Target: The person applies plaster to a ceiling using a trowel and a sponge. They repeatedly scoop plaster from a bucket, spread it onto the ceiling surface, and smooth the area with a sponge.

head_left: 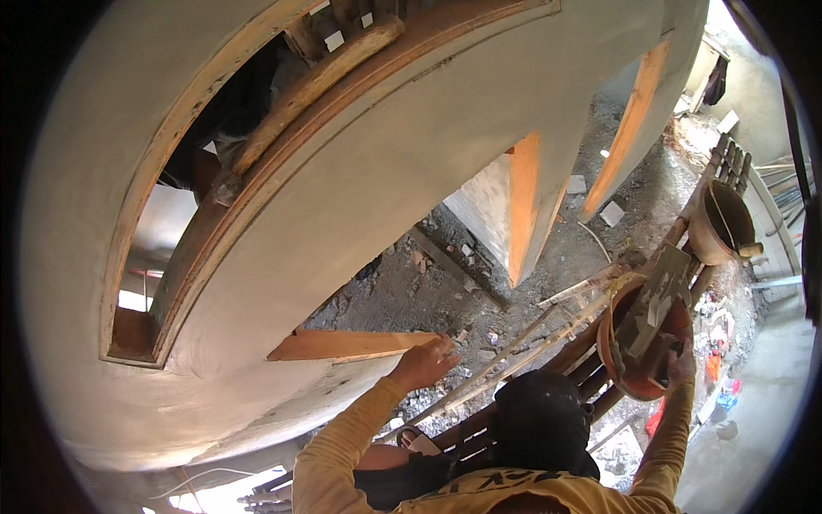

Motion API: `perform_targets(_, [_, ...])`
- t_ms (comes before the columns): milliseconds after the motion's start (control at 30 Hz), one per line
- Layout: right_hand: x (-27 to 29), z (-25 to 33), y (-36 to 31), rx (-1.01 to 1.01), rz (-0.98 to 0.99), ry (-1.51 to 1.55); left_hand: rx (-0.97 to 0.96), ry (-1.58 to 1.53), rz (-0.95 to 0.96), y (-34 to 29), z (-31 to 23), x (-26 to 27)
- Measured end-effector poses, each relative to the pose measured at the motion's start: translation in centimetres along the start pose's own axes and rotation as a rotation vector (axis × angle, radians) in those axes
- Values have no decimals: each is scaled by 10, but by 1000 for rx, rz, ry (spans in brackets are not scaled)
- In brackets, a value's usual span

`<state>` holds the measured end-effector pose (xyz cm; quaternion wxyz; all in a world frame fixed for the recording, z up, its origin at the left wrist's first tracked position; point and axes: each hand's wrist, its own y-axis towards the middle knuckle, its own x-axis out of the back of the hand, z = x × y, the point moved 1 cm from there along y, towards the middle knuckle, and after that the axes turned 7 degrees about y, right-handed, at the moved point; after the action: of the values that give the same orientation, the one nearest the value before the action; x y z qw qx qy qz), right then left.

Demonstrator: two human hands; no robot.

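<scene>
One trowel (655, 300) tilted up-right, right hand (681, 364) grip

The right hand (681, 364) sits half behind the flat grey plastering trowel (655, 300), grip unclear. The orange round mortar pan's (610, 355) contents hide beneath that blade. The far brown round bucket's (719, 224) inside is too dark to read.

Long yellow sleeves on both arms, black cap, bare hands.

Slatted platform (479, 428) carries orange mortar pan (610, 360).
</scene>
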<state>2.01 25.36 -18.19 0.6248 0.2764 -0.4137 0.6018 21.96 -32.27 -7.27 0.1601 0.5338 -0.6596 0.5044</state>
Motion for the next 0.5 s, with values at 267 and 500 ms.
perform_targets(267, [21,1,-20,19,-107,415,-62,35,-81,-26,37,-1])
perform_targets(500, [16,279,-28,323,-186,1073,58,8,-156,-43,53,7])
